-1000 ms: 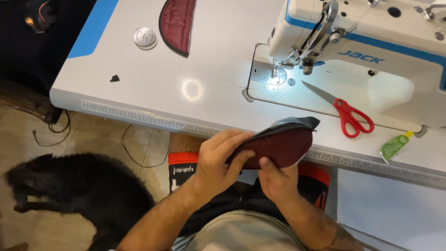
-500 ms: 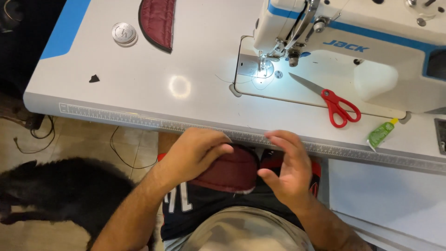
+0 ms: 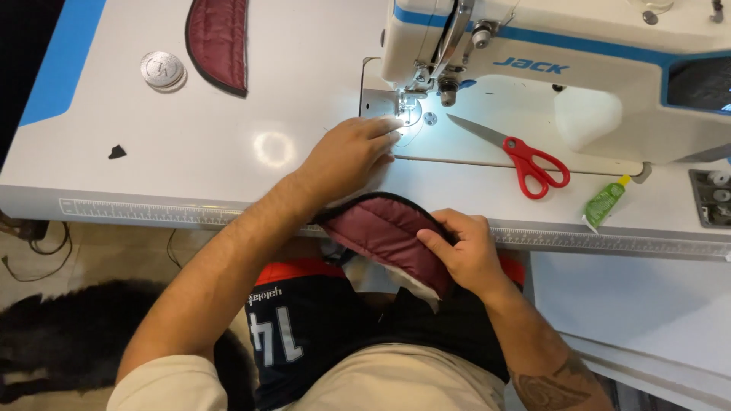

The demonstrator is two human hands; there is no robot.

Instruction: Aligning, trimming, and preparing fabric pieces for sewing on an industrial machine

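Note:
My left hand [image 3: 352, 152] reaches across the white table [image 3: 228, 183], fingertips together just left of the lit needle plate [image 3: 411, 114] of the white and blue sewing machine [image 3: 548, 68], apparently pressing white fabric there. My right hand [image 3: 464, 251] grips a maroon quilted padded piece with black edging [image 3: 381, 228] at the table's front edge, over my lap. Its white lining shows underneath.
Red-handled scissors [image 3: 529, 160] lie right of the needle. A small green bottle [image 3: 605, 204] lies near the front edge. A second maroon quilted piece [image 3: 221, 42] and a round silver disc [image 3: 162, 70] rest at the far left. A black dog [image 3: 68, 335] lies on the floor.
The maroon piece came up from my lap onto the table edge. My left hand left it and reached forward to the needle area; my right hand still holds it.

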